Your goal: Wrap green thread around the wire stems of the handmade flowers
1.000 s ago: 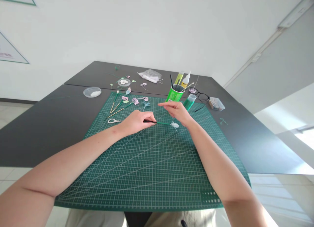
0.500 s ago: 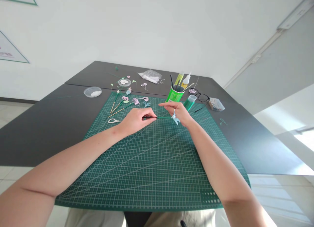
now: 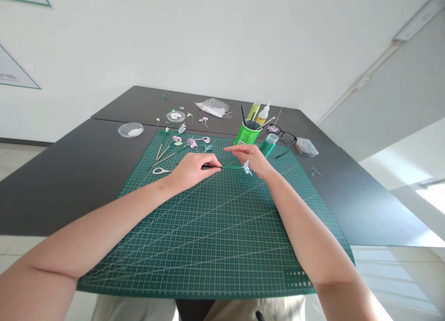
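My left hand [image 3: 194, 169] pinches a thin dark stick between thumb and fingers over the cutting mat [image 3: 208, 228]. From its fingertips a green stem [image 3: 232, 167] runs right to a pale blue paper flower [image 3: 247, 168]. My right hand [image 3: 252, 157] is beside the flower, its fingers stretched out to the left and not wrapped round the stem. The flower overlaps the lower palm; whether it touches the skin I cannot tell. White-handled scissors [image 3: 160, 171] lie partly behind my left hand. Several pink and blue paper flowers [image 3: 192, 143] on stems lie beyond it.
Behind my right hand stand a green can [image 3: 246, 135] of tools and a green-filled bottle [image 3: 269, 145]. Glasses [image 3: 288, 137] and a clear box [image 3: 306, 147] are at the right. Farther back are a plastic bag [image 3: 212, 107] and a shallow dish [image 3: 130, 129].
The pale blue flower has turned about its stem, so its petals now point differently. Both hands are nearly where they were.
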{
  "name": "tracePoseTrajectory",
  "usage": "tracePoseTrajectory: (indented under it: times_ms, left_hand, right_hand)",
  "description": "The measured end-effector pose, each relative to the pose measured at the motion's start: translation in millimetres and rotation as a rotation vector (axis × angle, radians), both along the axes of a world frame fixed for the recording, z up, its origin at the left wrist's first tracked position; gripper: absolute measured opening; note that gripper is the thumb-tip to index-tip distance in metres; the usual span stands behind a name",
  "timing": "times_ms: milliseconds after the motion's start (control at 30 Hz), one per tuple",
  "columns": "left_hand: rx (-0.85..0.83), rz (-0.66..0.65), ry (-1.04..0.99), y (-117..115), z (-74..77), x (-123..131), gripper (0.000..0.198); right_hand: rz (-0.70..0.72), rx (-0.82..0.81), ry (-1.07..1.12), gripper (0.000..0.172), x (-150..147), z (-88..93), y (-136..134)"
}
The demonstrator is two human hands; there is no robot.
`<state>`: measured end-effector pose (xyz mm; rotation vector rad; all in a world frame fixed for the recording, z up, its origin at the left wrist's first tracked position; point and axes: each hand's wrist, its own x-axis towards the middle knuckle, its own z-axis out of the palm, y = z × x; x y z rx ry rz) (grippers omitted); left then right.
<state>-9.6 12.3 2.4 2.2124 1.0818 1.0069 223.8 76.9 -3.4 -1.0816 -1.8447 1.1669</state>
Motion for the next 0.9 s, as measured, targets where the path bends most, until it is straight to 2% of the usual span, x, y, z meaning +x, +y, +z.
tracePoseTrajectory:
  times_ms: [167, 367, 467, 533, 733, 900]
  left_hand:
    - [0.077, -0.026, 0.017, -0.7, 1.0, 0.8, 0.006]
    - [0.103, -0.004, 0.007, -1.0, 2.9, -0.4, 0.008]
    - [0.097, -0.003, -0.011, -1.4, 2.8, -1.1, 0.003]
    - [0.113, -0.016, 0.0, -1.4, 2.1, -1.5, 0.008]
    - [0.228, -0.045, 0.202, 2.1, -4.6, -4.0, 0.012]
    - [0.241, 0.057, 0.396, 7.2, -7.4, -7.4, 0.016]
  right_hand:
    - [-0.004, -0.038, 0.009, 0.035, -0.4, 3.0, -2.1]
    - [0.006, -0.099, 0.065, 0.034, -0.7, 2.6, -2.4]
    - [0.019, -0.113, 0.057, 0.034, -1.8, 1.3, -2.6]
    - [0.025, -0.119, 0.047, 0.034, -2.7, 1.1, -3.3]
    - [0.015, -0.153, 0.131, 0.036, -0.9, 4.2, -4.1]
    - [0.032, -0.279, 0.357, 0.036, 6.9, 11.7, -2.2]
